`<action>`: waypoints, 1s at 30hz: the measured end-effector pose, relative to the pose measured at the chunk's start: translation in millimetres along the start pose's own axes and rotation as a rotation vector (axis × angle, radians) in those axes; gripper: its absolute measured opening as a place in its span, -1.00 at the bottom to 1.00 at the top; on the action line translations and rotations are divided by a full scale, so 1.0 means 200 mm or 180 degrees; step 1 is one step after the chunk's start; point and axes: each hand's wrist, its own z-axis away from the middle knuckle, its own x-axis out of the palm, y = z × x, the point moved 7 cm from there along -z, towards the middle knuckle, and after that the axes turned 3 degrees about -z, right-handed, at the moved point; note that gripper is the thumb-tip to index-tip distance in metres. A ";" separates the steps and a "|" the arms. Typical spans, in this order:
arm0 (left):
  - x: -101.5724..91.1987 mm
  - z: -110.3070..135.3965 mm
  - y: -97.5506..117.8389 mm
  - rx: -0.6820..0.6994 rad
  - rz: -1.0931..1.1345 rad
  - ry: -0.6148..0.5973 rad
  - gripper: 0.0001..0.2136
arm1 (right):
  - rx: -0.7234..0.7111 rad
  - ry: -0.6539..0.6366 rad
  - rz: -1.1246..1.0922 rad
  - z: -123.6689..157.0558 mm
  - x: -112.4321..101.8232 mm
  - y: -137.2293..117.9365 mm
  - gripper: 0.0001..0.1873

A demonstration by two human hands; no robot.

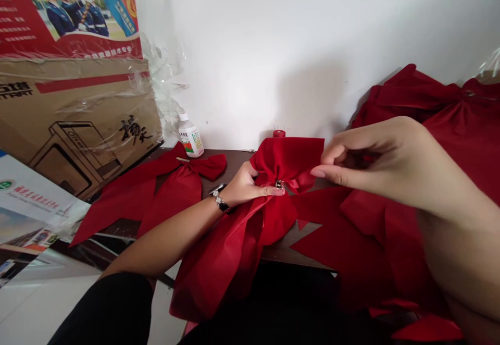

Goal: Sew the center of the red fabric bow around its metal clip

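A large red fabric bow with long tails is gripped at its gathered middle by my left hand. A small shiny metal piece sits at the bow's centre, right by my left thumb. To the right of the bow, my right hand is raised with thumb and fingers drawn together in a pinch. Whatever lies between those fingertips, if anything, is too small to make out. Behind the bow stands a red spool with several thin pins or needles sticking up from it.
Another red bow with a clip lies on the dark table at left, near a white-capped bottle. Red bows are heaped at right against the white wall. A cardboard box and printed posters occupy the left side.
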 end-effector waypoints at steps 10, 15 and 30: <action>0.06 -0.01 0.04 -0.0037 0.0061 -0.0417 -0.66 | -0.0865 -0.0538 0.0066 -0.03 0.18 -0.03 -0.87; 0.06 -0.02 0.02 -0.0064 0.0080 -0.0473 -0.65 | -0.0624 -0.0633 0.0130 -0.05 0.18 0.02 -0.88; 0.05 -0.02 -0.06 -0.0314 0.0104 -0.0373 -0.64 | -0.0158 -0.1162 -0.0464 -0.08 0.27 0.18 -0.95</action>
